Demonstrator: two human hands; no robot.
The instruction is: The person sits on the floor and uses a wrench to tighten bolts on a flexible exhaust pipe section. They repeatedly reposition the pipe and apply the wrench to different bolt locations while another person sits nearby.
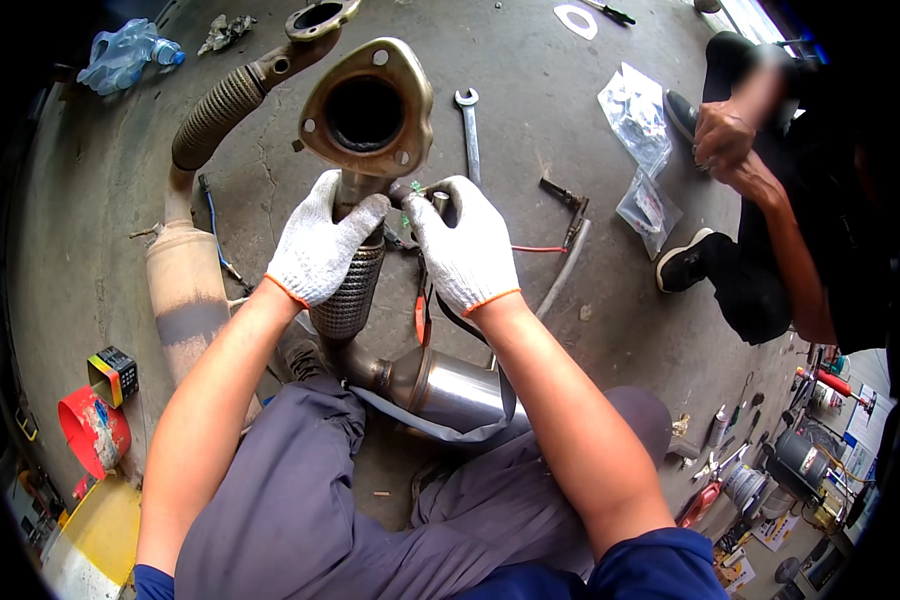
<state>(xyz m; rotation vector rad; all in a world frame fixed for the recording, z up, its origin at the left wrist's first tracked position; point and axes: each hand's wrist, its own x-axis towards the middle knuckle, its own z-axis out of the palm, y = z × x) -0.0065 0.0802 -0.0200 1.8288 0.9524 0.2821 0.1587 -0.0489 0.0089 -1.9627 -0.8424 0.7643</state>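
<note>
In front of me an exhaust pipe stands upright, its rusty three-hole flange (366,108) on top and a braided flex section (350,292) below. My left hand (325,240), in a white knit glove, is wrapped round the neck just under the flange. My right hand (462,240), gloved alike, has its fingers closed at the other side of that neck. Beside its fingertips a small metal cylinder (440,202) shows; what the fingers grip is partly hidden. Lower down, the pipe bends into a shiny metal canister (460,392) between my legs.
A second exhaust pipe with a rusty muffler (187,275) lies at left. Beyond my hands are a wrench (469,135) and plastic bags of parts (638,115). A person (770,210) crouches at right. Tools and a dark motor-like unit (798,458) crowd the lower right.
</note>
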